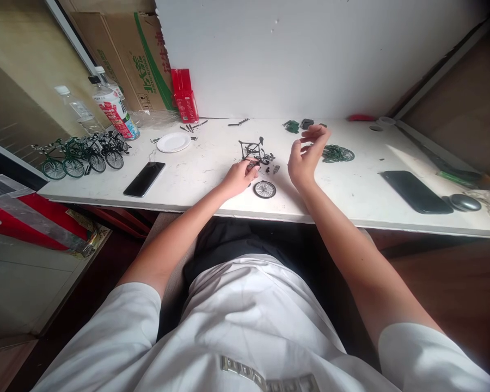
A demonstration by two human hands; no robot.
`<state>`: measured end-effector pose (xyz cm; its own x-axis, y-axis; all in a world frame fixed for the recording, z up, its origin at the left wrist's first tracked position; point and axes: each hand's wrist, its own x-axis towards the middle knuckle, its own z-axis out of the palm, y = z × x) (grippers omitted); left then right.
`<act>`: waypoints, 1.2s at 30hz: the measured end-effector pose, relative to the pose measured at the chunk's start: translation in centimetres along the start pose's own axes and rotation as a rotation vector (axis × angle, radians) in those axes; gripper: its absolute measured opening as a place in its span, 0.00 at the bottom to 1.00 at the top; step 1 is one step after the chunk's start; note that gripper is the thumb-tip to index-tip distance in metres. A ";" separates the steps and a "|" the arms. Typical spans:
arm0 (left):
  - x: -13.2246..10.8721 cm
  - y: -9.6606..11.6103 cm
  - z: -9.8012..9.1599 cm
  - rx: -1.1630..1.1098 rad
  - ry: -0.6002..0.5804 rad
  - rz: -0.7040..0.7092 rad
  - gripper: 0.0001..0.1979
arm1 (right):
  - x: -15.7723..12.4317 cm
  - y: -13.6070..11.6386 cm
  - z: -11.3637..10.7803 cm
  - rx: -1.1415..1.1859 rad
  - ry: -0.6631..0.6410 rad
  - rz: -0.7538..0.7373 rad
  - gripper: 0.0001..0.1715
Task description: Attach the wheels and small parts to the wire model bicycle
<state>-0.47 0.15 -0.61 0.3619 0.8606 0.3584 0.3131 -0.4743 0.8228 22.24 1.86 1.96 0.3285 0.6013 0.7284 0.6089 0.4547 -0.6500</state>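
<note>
My left hand (240, 175) rests on the white table (212, 179) with its fingers curled on a small dark part at the base of a partly built model bicycle frame (253, 149). A loose spoked wheel (264, 189) lies flat just in front of it. My right hand (308, 155) is raised above the table to the right of the frame, fingers loosely curved and apart, with nothing visible in them. A pile of green wheels (337, 154) lies beyond it.
Several finished green model bicycles (79, 155) stand at the far left beside bottles (114, 106). A white paper plate (173, 142), a black phone (144, 178), a red box (184, 95), loose parts (297, 126), another phone (416, 191) and a mouse (464, 202) are on the table.
</note>
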 end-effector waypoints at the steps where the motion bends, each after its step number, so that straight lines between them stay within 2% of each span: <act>1: 0.0 0.0 0.0 -0.003 0.001 0.001 0.19 | 0.0 -0.2 -0.1 -0.012 -0.005 -0.001 0.25; 5: -0.1 0.2 0.0 -0.001 0.001 -0.015 0.17 | -0.2 -1.1 -0.4 -0.075 -0.051 0.015 0.25; 10: -0.2 0.6 0.0 -0.005 -0.002 -0.043 0.17 | -0.1 -1.6 -0.6 -0.046 -0.126 0.049 0.23; 17: -0.3 0.9 -0.2 0.024 -0.016 -0.046 0.18 | 0.0 -0.9 -0.6 -0.115 -0.149 -0.023 0.25; 22: -0.2 0.6 0.0 -0.006 -0.002 -0.056 0.18 | 0.1 -1.8 -0.7 -0.047 -0.214 -0.018 0.24; 26: -0.1 0.4 0.1 -0.045 0.018 -0.055 0.17 | 0.0 -3.2 -1.4 -0.053 -0.342 -0.005 0.34; 30: -0.1 0.7 0.1 -0.080 0.054 -0.067 0.16 | 0.2 -4.3 -2.4 -0.108 -0.551 0.019 0.45; 34: 0.1 1.2 0.0 -0.137 0.101 -0.095 0.15 | 0.9 -5.2 -3.3 -0.034 -0.616 0.084 0.42; 36: 0.3 1.1 -0.2 -0.159 0.136 -0.095 0.14 | 1.3 -5.6 -3.8 0.001 -0.762 0.098 0.38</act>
<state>-0.16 -0.11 0.50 0.2119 0.9221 0.3238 0.1939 -0.3644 0.9108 21.99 -2.41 7.33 -0.2075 0.9254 0.3172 0.6019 0.3764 -0.7043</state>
